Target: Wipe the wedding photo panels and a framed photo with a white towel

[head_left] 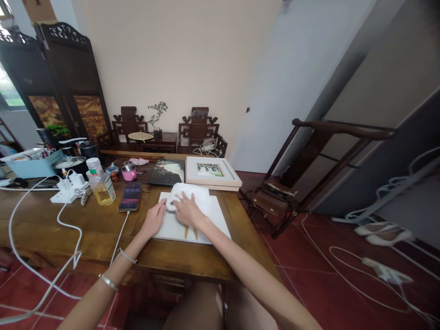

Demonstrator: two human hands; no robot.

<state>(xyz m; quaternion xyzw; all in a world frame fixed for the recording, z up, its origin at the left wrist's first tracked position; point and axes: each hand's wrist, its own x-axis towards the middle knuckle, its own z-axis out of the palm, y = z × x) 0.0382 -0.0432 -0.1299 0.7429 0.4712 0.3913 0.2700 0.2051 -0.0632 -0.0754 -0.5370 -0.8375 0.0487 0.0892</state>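
A white board (215, 225) lies flat near the right end of the wooden table, with gold-coloured marks (191, 232) showing on its lower part. On its upper part rests a bunched white cloth (197, 190). My right hand (189, 210) presses down on this cloth from above, fingers partly spread and gripping it. At the board's left edge is my left hand (155, 220), fingers closed together, its fingertips close beside the cloth. The fingertip contact is small and hard to make out.
Behind the board lie a pale frame (232, 176) and a dark picture (161, 173). To the left are a phone (130, 197), a bottle (102, 188), a pink cup (129, 173) and a power strip (67, 192) with loose cables. A wooden chair (290, 172) stands right.
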